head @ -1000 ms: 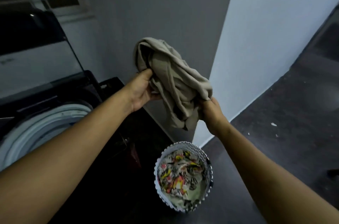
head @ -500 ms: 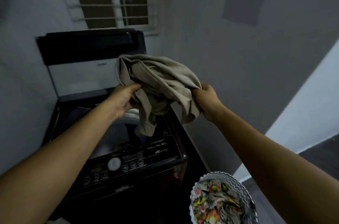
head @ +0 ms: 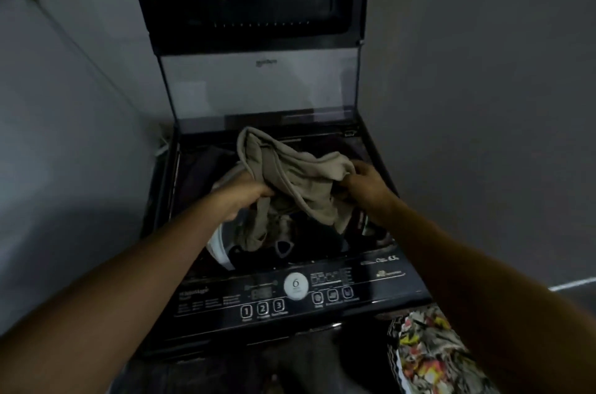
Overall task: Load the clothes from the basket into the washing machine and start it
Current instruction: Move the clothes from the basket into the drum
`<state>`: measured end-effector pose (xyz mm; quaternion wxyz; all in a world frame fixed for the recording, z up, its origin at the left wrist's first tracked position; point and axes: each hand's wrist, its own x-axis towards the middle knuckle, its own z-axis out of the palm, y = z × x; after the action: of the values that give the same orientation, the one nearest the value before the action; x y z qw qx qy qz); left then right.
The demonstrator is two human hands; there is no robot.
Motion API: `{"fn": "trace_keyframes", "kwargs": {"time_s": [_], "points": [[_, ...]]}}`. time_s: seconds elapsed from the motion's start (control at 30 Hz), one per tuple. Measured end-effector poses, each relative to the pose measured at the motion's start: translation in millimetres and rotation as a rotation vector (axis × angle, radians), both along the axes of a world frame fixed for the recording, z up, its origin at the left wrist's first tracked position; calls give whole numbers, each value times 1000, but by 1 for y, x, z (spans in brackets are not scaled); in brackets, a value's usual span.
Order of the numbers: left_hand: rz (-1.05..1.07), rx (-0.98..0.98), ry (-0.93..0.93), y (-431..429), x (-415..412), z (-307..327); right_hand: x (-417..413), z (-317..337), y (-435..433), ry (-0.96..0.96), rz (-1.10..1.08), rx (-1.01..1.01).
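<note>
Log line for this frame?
phase: loading | left grip: holds beige garment | right grip: holds beige garment | beige garment: over open washer | lid: up | basket: printed cloth inside

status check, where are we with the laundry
The beige garment gripped by left hand and right hand. Held over open washing machine tub, lower end hanging in. Its lid up, nothing blocking. More patterned clothes in basket.

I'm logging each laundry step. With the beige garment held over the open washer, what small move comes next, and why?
Probably release the beige garment into the drum: left hand and right hand grip it right over the opening, the lid stands raised, and its lower end hangs inside.
</note>
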<state>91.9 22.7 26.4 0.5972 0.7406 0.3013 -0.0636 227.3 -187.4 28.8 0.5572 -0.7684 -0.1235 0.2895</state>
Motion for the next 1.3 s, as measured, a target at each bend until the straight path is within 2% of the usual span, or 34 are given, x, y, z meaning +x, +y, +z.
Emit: {"fn": "trace_keyframes", "kwargs": {"time_s": [0.1, 0.27, 0.33, 0.57, 0.67, 0.87, 0.97, 1.17, 1.3], "points": [[-45, 38, 74, 7, 8, -26, 1, -31, 12, -71, 9, -179], [-110, 281, 216, 30, 22, -78, -2, -56, 22, -537, 233, -736], [-130, 330, 286, 39, 26, -92, 0, -64, 29, -514, 247, -820], [-23, 308, 326, 59, 39, -126, 10, -88, 44, -264, 108, -763], [-75, 328, 339, 65, 42, -131, 11, -95, 46, -146, 37, -683], [-79, 248, 201, 63, 43, -112, 8, -89, 48, -81, -19, -567], [-113, 251, 145, 56, 51, -91, 12, -71, 41, -65, -4, -508], [-215, 268, -4, 12, 82, -35, 29, -23, 4, -195, -13, -453], [-321, 272, -110, -40, 113, -2, 40, 3, -48, -229, -106, -438]]}}
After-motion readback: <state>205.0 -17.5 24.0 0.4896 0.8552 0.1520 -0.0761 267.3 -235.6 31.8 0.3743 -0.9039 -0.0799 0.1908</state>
